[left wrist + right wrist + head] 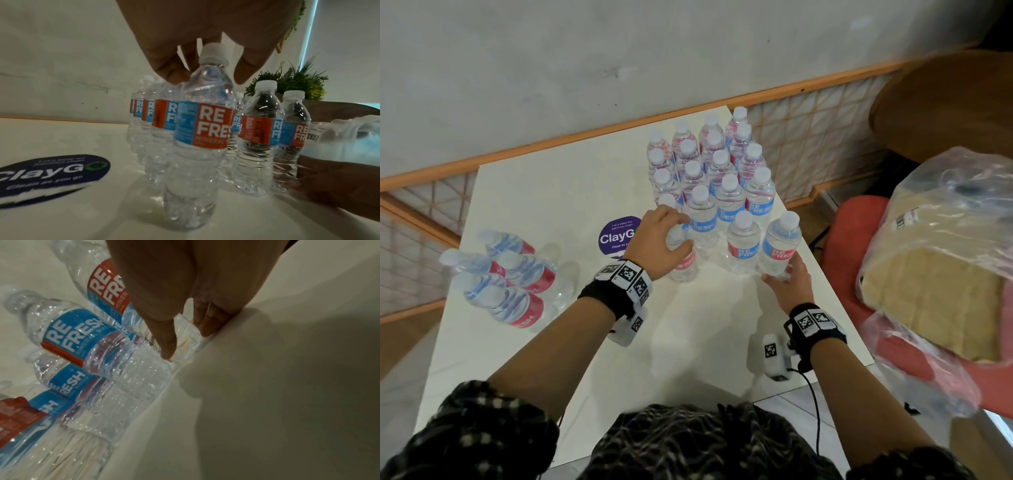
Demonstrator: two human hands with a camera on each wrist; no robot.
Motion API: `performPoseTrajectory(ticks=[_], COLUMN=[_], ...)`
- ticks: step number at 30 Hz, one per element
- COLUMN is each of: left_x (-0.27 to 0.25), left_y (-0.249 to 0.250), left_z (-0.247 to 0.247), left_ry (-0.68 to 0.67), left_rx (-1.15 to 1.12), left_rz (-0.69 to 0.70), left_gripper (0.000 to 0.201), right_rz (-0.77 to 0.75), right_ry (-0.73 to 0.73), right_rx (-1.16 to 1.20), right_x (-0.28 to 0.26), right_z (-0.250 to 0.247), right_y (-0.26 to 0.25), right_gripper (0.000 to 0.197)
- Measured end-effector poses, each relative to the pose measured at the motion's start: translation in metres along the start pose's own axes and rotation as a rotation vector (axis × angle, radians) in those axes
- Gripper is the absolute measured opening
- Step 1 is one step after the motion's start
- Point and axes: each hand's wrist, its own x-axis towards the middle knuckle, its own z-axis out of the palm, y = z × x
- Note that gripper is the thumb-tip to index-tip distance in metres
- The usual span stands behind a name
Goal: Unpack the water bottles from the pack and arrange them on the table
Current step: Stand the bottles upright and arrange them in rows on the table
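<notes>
Several upright water bottles with red and blue labels stand in rows at the far right of the white table. My left hand grips the neck and shoulder of one upright bottle at the front left of the group; in the left wrist view its fingers and thumb curl round that bottle. My right hand holds the base of the front right bottle, thumb and fingers on either side of it. The opened pack lies at the left with several bottles on their sides.
A purple ClayGo sticker is on the table beside my left hand. The table's right edge runs close by my right hand. Beyond it a clear plastic bag with a beige bundle sits on a red seat. A round wooden top stands farther back.
</notes>
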Motion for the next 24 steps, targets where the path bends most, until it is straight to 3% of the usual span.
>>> performPoseTrajectory(ticks=[4,8,11,13,17,21,24], left_x=[-0.005,-0.007,-0.019,-0.032,-0.055,-0.054,-0.05], left_y=[-0.002,0.003,0.006,0.0,-0.019,-0.026,-0.026], left_z=[0.005,0.022,0.036,0.044,0.061,0.069,0.075], left_ry=[0.036,0.164,0.247,0.219,0.039,0.024,0.056], left_rx=[-0.063,-0.178,-0.176,-0.254,-0.429,-0.394,-0.367], left_rz=[-0.11,-0.235,-0.255,-0.302,-0.508,-0.612,-0.609], left_gripper=[0.03,0.046,0.054,0.062,0.08,0.069,0.062], right_rz=[-0.005,-0.006,0.001,0.003,0.014,0.03,0.029], right_ry=[0.018,0.026,0.01,0.001,-0.011,-0.025,-0.024], right_rx=[0.005,0.007,0.027,0.029,0.04,0.056,0.095], right_x=[-0.001,-0.001,-0.001,-0.001,-0.002,-0.002,-0.001], right_z=[0.001,0.0,-0.001,-0.002,-0.003,-0.005,-0.004], right_y=[-0.001,-0.002,-0.001,-0.001,-0.002,-0.003,-0.003], right_gripper=[0.076,0.076,0.076,0.075,0.075,0.075,0.076])
